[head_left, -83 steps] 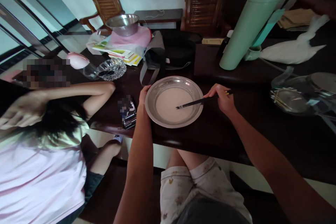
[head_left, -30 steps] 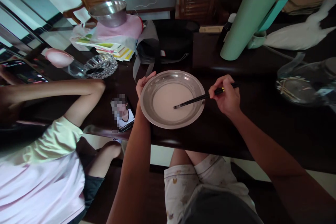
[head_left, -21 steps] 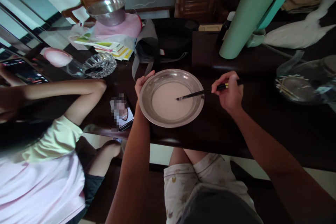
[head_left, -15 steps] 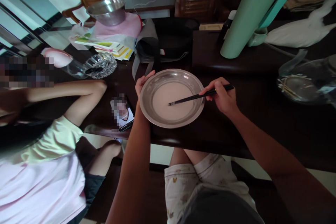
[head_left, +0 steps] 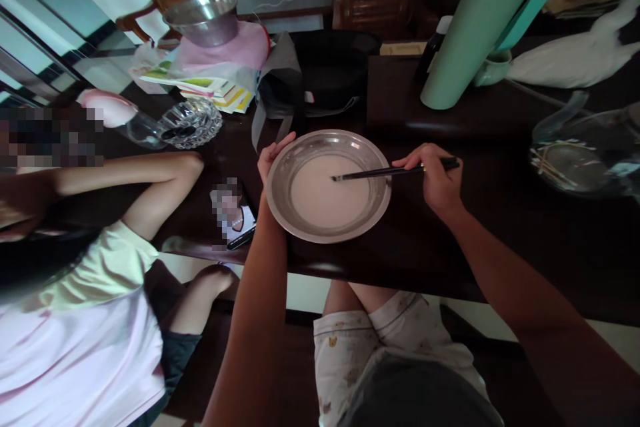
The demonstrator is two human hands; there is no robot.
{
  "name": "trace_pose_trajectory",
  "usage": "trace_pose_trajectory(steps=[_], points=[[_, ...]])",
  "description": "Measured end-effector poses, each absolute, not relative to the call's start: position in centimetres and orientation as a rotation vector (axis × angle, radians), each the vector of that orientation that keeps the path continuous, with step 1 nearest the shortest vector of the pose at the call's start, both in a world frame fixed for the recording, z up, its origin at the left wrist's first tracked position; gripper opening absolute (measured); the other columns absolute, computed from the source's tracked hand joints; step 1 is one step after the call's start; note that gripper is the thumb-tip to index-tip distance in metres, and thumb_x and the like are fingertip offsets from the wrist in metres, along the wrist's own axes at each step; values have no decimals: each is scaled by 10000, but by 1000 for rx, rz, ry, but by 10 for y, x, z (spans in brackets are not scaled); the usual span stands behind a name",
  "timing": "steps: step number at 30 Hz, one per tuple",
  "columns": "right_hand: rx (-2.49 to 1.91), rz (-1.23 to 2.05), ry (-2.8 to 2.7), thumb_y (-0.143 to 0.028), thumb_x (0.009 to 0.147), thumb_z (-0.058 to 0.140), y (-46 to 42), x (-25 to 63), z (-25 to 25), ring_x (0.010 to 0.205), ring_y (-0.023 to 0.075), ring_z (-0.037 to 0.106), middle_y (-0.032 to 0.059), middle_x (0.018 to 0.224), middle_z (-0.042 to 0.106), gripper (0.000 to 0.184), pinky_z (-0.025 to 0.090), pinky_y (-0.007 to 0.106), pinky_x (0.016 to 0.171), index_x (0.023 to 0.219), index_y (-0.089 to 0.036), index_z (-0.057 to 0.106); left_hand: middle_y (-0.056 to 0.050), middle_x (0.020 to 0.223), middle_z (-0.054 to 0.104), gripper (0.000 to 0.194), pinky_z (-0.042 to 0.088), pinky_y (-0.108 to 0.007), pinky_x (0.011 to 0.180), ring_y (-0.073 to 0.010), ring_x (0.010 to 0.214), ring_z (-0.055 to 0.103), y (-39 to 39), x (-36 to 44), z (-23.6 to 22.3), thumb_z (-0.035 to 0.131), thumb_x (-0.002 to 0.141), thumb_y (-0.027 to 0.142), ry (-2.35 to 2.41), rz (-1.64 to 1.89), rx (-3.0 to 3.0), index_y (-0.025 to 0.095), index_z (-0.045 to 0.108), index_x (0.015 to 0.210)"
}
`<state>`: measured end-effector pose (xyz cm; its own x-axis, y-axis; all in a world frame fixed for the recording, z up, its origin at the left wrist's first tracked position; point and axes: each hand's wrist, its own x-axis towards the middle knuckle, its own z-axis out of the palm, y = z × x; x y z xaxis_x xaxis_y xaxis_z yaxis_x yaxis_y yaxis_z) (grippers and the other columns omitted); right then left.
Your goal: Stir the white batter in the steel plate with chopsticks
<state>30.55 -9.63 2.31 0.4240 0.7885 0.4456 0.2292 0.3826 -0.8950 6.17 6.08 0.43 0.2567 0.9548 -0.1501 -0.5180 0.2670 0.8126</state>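
Note:
A round metal bowl (head_left: 280,203) with a wide rim stands at the table's front edge, in the middle of the view. Pale, milky liquid (head_left: 325,203) covers its bottom. My left hand (head_left: 271,157) grips the bowl's left rim, its fingers partly hidden behind the metal. In my right hand (head_left: 437,177) is a pair of dark chopsticks (head_left: 377,173), held closed together over the bowl's right rim. Their tips dip into the liquid near the middle of the bowl.
Left of me a person (head_left: 90,347) leans on the dark table (head_left: 425,267). A phone (head_left: 237,220) lies beside my left forearm. Farther back are a glass ashtray (head_left: 200,123), a metal basin (head_left: 203,21), a black bag (head_left: 335,70), a green flask (head_left: 475,33) and a glass teapot (head_left: 575,160).
My right hand has carried the chopsticks round in the liquid, their tips shifting left, then back right and away from me. My left hand keeps its hold on the bowl. The view has tilted down.

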Motion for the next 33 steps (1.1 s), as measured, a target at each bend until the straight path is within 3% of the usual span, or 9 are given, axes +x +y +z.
trace_pose_trajectory(steps=[3, 8, 14, 20, 26, 31, 33], points=[[-1117, 553, -1107, -531, 939, 570, -95, 306, 22, 660, 185, 712, 13, 631, 670, 450, 581, 355, 666, 613, -231, 651, -80, 860, 773, 406, 562, -400, 872, -284, 947, 716, 60, 62, 5, 460, 890, 367, 747, 1124, 742, 158, 776, 1037], [-1135, 625, -1213, -509, 938, 591, -95, 302, 22, 784, 187, 738, 22, 752, 739, 383, 581, 362, 792, 698, -238, 717, -70, 865, 771, 387, 559, -378, 873, -272, 948, 712, 60, 62, 5, 500, 871, 397, 785, 1129, 739, 184, 774, 1039], [-1098, 618, -1081, -525, 945, 568, -92, 309, 18, 593, 158, 683, -5, 623, 678, 401, 533, 312, 592, 702, -237, 706, -87, 849, 770, 403, 563, -393, 858, -277, 931, 718, 62, 61, 6, 450, 896, 367, 755, 1107, 730, 167, 774, 1028], [-1179, 562, -1269, -508, 951, 567, -95, 307, 20, 805, 187, 725, 23, 802, 764, 369, 557, 349, 788, 784, -242, 759, -70, 831, 769, 393, 560, -343, 797, -222, 791, 710, 66, 59, 3, 461, 895, 363, 753, 1121, 745, 148, 768, 1014], [-1113, 600, -1078, -503, 953, 564, -91, 312, 21, 588, 154, 687, -11, 615, 692, 381, 542, 302, 606, 727, -236, 718, -75, 835, 767, 407, 560, -354, 773, -225, 779, 705, 64, 59, 2, 443, 905, 354, 718, 1125, 741, 150, 771, 1032], [-1168, 596, -1221, -512, 943, 573, -93, 309, 22, 758, 178, 733, 24, 766, 757, 368, 581, 335, 740, 776, -235, 748, -68, 833, 760, 390, 560, -354, 783, -223, 781, 696, 63, 59, 2, 460, 892, 365, 733, 1127, 725, 168, 768, 1028], [-1158, 559, -1155, -513, 945, 568, -92, 311, 22, 732, 177, 736, 17, 740, 750, 370, 581, 336, 725, 769, -235, 737, -71, 836, 760, 377, 561, -372, 787, -232, 782, 698, 63, 59, 2, 478, 884, 371, 728, 1131, 719, 172, 765, 1024]])
